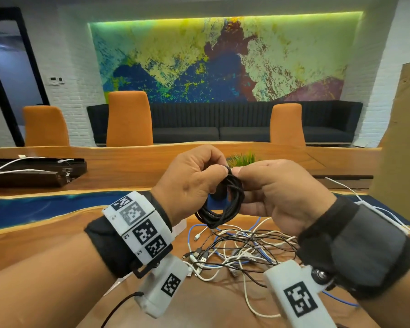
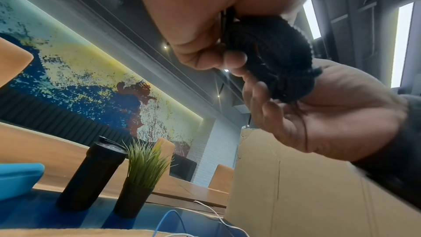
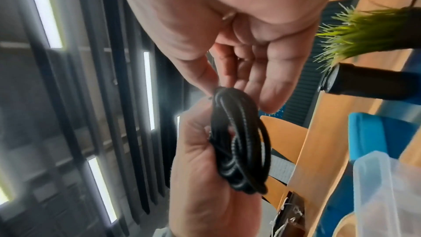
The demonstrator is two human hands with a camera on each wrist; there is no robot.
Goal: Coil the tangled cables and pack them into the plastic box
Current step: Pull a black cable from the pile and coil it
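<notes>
Black braided cable, wound into a small coil, held in the air between both hands above the wooden bench. Left hand: fingers curled, thumb and fingertips pinching the top of the coil. Right hand: thumb and forefinger pinching the same top point, remaining fingers loosely bent under the loops. Below the hands: tangled heap of white, black and blue cables lying on the bench. Beyond the hands: small green grass plant in a dark pot, with a black cylindrical bottle beside it. Clear plastic box with a blue item behind it, seen from the right wrist, below the left hand. Brown cardboard sheet stands to the right of the right hand.
</notes>
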